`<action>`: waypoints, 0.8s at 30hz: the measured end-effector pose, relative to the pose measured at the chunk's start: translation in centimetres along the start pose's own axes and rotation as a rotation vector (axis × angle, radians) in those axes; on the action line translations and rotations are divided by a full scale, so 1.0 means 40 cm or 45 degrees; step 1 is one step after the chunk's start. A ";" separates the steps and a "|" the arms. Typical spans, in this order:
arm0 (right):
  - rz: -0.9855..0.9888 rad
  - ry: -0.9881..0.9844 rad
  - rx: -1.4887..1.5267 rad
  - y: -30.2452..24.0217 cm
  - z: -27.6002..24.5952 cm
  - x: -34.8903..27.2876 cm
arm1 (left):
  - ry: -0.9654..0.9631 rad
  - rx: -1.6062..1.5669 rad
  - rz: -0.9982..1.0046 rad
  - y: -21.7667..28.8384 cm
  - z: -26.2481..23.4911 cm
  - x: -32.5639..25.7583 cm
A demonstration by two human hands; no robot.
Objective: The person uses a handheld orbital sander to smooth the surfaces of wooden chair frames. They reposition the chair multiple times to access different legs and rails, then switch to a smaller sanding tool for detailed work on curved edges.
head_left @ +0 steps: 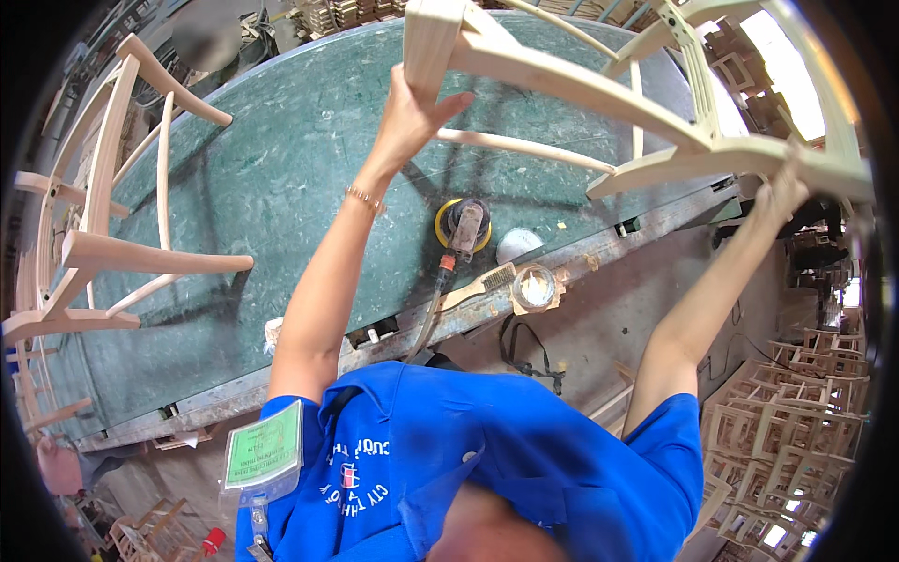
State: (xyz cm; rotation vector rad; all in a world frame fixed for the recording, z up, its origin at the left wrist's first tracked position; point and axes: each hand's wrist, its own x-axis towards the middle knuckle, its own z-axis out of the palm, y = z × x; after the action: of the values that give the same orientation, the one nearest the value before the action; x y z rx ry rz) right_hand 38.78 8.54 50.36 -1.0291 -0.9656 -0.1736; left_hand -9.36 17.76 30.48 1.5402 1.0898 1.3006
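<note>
A pale, bare wooden chair frame is tilted over the far right of the green-topped table. My left hand grips the thick end of one of its legs, the thumb sticking out and the fingers partly hidden behind the wood. Slightly smeared, my right hand is closed round the curved piece at the frame's right side. Between my arms, an orbital sander with a yellow-rimmed pad rests on the tabletop, its hose running toward me.
Another wooden chair frame stands at the table's left. Along the near edge lie a wire brush, an open jar and a round white lid. Many stacked chair frames fill the floor at the right.
</note>
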 end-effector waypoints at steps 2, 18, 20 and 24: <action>-0.046 -0.087 -0.141 0.098 0.123 -0.008 | 0.087 0.457 0.055 -0.012 -0.020 0.065; -0.146 -0.499 -0.545 0.323 0.179 -0.354 | 0.206 0.492 0.219 -0.184 0.020 -0.005; 0.578 -0.924 -0.675 0.293 0.140 -0.653 | 0.055 0.545 -0.131 -0.244 0.047 -0.156; 1.140 -1.310 -0.487 0.214 0.128 -1.105 | -0.619 0.447 -0.607 -0.312 0.110 -0.483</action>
State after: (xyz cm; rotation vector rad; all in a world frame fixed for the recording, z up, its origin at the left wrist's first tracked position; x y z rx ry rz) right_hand 14.08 4.03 12.65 -1.8747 -1.2806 1.0440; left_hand -8.04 2.56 12.71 1.5967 1.2942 0.3970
